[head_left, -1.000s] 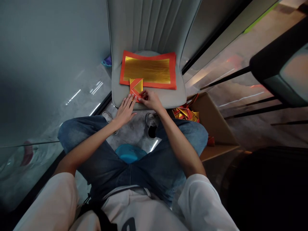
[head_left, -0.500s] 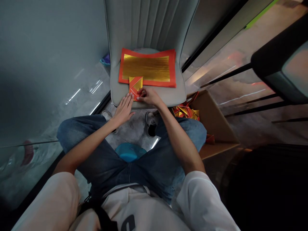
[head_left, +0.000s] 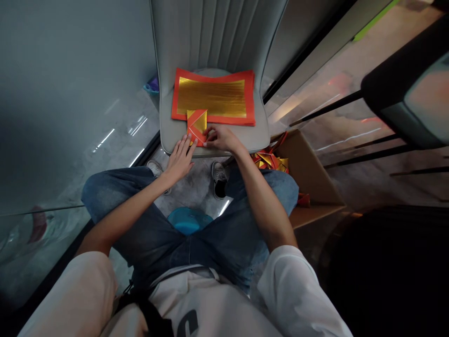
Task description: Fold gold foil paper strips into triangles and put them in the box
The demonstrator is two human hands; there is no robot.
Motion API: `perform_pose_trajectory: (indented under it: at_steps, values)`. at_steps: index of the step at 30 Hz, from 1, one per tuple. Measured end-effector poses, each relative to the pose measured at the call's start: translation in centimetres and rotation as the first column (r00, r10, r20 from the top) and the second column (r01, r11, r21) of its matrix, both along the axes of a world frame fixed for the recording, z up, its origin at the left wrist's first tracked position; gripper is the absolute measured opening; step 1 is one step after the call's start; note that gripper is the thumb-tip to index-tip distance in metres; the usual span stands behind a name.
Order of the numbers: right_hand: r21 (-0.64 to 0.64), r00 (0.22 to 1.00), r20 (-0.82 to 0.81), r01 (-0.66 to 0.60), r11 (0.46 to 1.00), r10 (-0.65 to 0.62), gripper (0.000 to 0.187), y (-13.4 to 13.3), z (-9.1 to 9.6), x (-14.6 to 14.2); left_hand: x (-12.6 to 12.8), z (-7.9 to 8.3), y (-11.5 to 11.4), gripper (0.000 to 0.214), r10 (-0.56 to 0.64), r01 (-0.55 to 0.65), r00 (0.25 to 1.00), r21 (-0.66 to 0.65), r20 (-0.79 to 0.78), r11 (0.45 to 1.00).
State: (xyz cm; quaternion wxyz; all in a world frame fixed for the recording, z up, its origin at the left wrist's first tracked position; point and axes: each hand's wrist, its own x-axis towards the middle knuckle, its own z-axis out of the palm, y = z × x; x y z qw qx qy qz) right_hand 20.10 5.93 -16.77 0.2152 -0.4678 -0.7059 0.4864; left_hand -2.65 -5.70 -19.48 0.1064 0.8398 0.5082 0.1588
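A small folded piece of red and gold paper [head_left: 197, 124] lies at the front of the seat, its upper end overlapping a stack of red sheets with gold centres [head_left: 213, 97]. My left hand [head_left: 180, 159] rests with fingers stretched out, the tips pressing the lower left corner of the folded paper. My right hand [head_left: 224, 139] is at the paper's right edge, thumb and fingers drawn together in a pinch at its lower right side. The exact hold of the right fingertips is partly hidden.
The grey chair [head_left: 257, 140] carries the papers. Right of it, on the floor, a cardboard box [head_left: 314, 180] contains several folded red and gold paper pieces [head_left: 268, 161]. Something blue [head_left: 189, 221] shows between my legs. A dark-legged chair [head_left: 386, 93] stands farther right.
My right fingers have moved from on top of the folded paper to its right edge, uncovering more of its face. My left hand stays at the lower left corner.
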Motion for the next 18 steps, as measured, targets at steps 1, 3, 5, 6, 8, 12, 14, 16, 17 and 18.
perform_pose_trajectory:
  at_steps: [1, 3, 5, 6, 8, 12, 14, 16, 17, 18]
  values:
    - [-0.003, 1.0, 0.002, -0.001, 1.0, 0.001, 0.039, 0.0, -0.1, 0.0, 0.0, 0.1, 0.0, 0.085, 0.001, -0.001, 1.0, -0.001, -0.006, 1.0]
    - [-0.003, 1.0, 0.021, -0.008, 1.0, 0.009, 0.039, 0.0, -0.1, -0.2, 0.0, 0.2, -0.1, 0.085, 0.001, -0.001, 1.0, -0.002, -0.01, 1.0]
    - [0.016, 0.999, 0.054, -0.005, 1.0, 0.005, 0.038, -0.1, -0.1, -0.4, 0.1, 0.3, -0.1, 0.085, 0.001, -0.001, 1.0, -0.002, -0.005, 1.0]
    - [0.036, 0.997, 0.071, 0.002, 0.999, -0.004, 0.037, -0.2, 0.0, -0.4, 0.1, 0.3, -0.1, 0.085, 0.002, -0.002, 1.0, 0.0, -0.002, 1.0]
    - [0.095, 0.995, 0.099, 0.018, 0.995, -0.027, 0.037, -0.4, 0.2, -0.4, 0.2, 0.1, 0.0, 0.085, 0.007, -0.007, 1.0, 0.006, 0.005, 1.0]
    - [0.183, 0.99, 0.134, 0.005, 0.983, -0.03, 0.039, -0.9, 0.5, -0.2, 0.5, -0.1, 0.1, 0.086, 0.022, -0.022, 1.0, 0.008, -0.005, 1.0]
    - [0.184, 0.99, 0.135, 0.001, 0.983, -0.027, 0.041, -1.0, 0.4, 0.0, 0.6, 0.1, 0.1, 0.087, 0.03, -0.03, 0.999, -0.003, -0.036, 1.0]
    - [0.173, 0.991, 0.127, 0.007, 0.985, -0.029, 0.042, -1.0, 0.3, 0.0, 0.8, 0.5, 0.0, 0.086, 0.04, -0.041, 0.996, -0.016, -0.081, 0.999]
    - [0.169, 0.992, 0.124, 0.01, 0.986, -0.032, 0.042, -1.0, 0.2, 0.0, 0.8, 0.7, -0.1, 0.086, 0.046, -0.049, 0.994, -0.021, -0.103, 0.999]
    - [0.168, 0.992, 0.125, 0.014, 0.986, -0.035, 0.041, -1.1, 0.2, -0.1, 0.9, 0.9, -0.2, 0.085, 0.053, -0.056, 0.991, -0.025, -0.121, 0.998]
